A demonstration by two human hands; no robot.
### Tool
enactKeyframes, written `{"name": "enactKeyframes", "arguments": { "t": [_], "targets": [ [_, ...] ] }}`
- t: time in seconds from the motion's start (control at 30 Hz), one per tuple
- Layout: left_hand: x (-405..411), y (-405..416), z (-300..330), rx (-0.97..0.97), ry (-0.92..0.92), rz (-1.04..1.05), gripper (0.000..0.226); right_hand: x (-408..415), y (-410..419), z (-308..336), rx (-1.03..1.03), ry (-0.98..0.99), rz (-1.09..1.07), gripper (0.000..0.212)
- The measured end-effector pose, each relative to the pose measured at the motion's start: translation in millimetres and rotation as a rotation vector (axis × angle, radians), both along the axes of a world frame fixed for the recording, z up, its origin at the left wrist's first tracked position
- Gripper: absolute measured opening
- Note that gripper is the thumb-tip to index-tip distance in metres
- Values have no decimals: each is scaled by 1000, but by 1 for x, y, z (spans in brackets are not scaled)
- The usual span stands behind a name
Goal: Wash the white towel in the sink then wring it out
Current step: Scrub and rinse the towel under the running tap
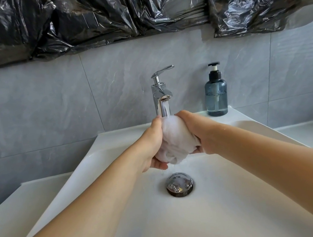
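Item: white towel [176, 141], centre frame, bunched under running tap [161, 96] above sink [222, 199]. Soft, limp, likely water-heavy and slippery. Left hand [151, 145] and right hand [197, 132] fingers clamped round it; grip opposite ends for wringing.

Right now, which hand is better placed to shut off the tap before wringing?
Likely the right hand: the faucet lever points toward its side. Both hands grip the white towel under the running water, so the left hand can hold it alone.
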State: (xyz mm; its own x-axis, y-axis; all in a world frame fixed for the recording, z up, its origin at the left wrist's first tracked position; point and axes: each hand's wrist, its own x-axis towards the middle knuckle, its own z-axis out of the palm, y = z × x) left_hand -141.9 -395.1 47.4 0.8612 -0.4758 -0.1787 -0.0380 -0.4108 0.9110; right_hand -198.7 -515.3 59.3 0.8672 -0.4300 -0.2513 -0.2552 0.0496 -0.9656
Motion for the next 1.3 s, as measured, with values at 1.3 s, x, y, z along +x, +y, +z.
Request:
{"name": "enactKeyframes", "arguments": {
  "t": [1.3],
  "targets": [
    [10, 8, 5, -42, 54, 34, 36, -2, -5, 9, 269, -124, -113, 24]
  ]
}}
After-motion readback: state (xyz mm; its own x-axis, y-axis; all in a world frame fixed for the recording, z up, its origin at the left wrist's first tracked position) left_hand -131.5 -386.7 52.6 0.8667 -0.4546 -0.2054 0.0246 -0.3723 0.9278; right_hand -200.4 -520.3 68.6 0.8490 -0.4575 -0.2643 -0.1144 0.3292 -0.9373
